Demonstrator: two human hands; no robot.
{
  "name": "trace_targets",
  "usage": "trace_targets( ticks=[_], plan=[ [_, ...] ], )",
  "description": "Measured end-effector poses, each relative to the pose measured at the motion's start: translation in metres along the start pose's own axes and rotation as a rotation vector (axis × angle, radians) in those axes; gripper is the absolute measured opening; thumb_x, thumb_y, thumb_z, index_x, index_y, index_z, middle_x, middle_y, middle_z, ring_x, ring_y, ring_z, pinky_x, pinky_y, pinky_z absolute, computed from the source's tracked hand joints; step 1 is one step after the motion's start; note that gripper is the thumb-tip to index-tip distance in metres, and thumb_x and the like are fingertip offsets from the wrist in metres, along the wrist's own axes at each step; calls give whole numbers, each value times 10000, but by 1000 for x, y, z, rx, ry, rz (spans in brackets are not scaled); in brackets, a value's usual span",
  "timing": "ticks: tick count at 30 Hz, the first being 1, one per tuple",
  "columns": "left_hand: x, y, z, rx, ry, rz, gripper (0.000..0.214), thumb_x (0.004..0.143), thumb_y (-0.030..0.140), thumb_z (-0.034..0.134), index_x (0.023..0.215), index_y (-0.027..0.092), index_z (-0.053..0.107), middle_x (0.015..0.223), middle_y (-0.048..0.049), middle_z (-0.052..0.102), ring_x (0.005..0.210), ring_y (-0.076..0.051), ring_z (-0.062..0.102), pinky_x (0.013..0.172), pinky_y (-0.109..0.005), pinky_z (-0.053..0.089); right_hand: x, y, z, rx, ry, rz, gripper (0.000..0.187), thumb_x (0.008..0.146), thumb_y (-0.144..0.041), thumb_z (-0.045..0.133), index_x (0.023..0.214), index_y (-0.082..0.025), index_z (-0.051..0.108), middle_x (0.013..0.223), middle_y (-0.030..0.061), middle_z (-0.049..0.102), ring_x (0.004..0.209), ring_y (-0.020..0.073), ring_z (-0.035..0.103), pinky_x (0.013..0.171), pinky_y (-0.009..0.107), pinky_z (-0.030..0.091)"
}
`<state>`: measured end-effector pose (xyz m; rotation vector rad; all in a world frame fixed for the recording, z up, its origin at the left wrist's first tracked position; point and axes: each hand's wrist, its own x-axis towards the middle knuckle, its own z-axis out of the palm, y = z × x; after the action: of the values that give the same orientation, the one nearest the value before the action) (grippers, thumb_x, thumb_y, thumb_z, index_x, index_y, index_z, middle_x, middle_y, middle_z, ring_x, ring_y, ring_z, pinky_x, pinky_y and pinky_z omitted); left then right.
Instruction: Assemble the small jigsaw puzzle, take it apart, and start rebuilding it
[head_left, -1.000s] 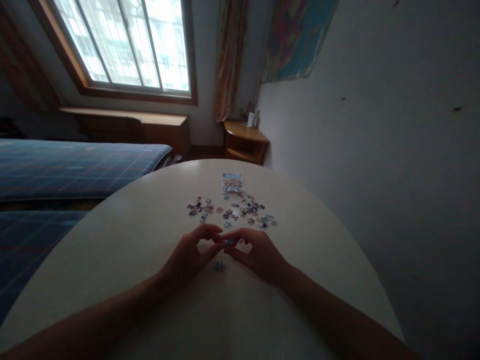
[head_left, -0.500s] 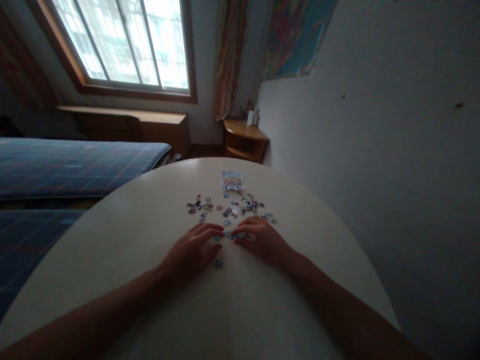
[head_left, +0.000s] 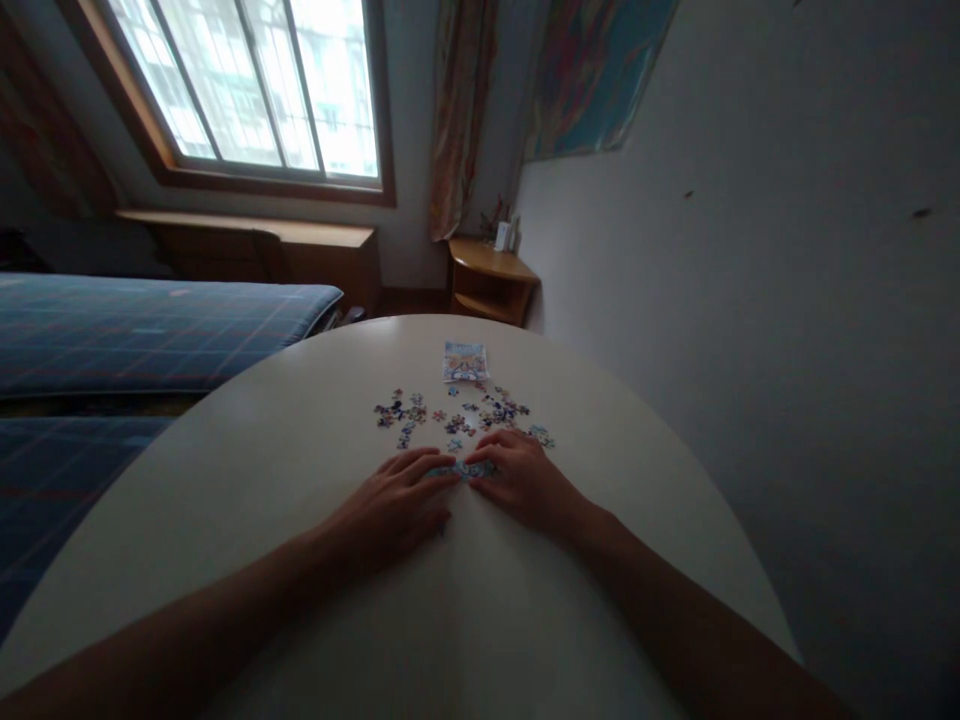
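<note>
A short joined strip of light-blue jigsaw puzzle pieces lies on the pale round table between my hands. My right hand has its thumb and fingers closed around the strip's right part, hiding some of it. Over the left end, my left hand rests with fingers stretched out and the thumb apart, fingertips touching the pieces. A loose puzzle piece is mostly covered by my left thumb. Just beyond the strip sits a single pale-blue piece.
Loose puzzle pieces lie in a left cluster and a right cluster. Behind them is a small printed packet. The round table has a wall to its right and a plaid mattress at left.
My left hand has shifted slightly right and flattened over the strip's left end. Its thumb now covers most of the loose near piece. My right hand has barely moved.
</note>
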<state>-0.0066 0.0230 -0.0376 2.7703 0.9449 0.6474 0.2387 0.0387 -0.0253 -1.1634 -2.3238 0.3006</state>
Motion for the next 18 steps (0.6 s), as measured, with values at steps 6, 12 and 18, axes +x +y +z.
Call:
trace_targets(
  ticks=[6, 12, 18],
  plan=[
    [-2, 2, -4, 46, -80, -8, 434, 992, 338, 482, 1418, 259, 476, 1490, -70, 465, 1392, -289, 372, 1125, -498, 386, 0, -4, -6, -67, -40, -5, 187, 828, -237, 722, 1015, -234, 705, 1066, 69, 703, 1053, 228, 626, 964, 410, 399],
    [-2, 2, -4, 15, -79, 29, 473, 992, 321, 482, 1454, 239, 425, 1460, -79, 498, 1378, -292, 391, 1129, -493, 380, -2, -7, -15, -133, -112, -70, 182, 877, -234, 669, 1048, -273, 719, 1064, 55, 708, 996, 211, 648, 950, 409, 387],
    [0, 2, -5, 7, -40, 13, 430, 976, 290, 507, 1402, 230, 480, 1416, -76, 545, 1354, -279, 429, 1103, -494, 407, -4, -7, -21, -175, -165, -155, 213, 930, -261, 597, 1108, -275, 713, 1081, 70, 693, 985, 197, 642, 929, 392, 411]
  ],
)
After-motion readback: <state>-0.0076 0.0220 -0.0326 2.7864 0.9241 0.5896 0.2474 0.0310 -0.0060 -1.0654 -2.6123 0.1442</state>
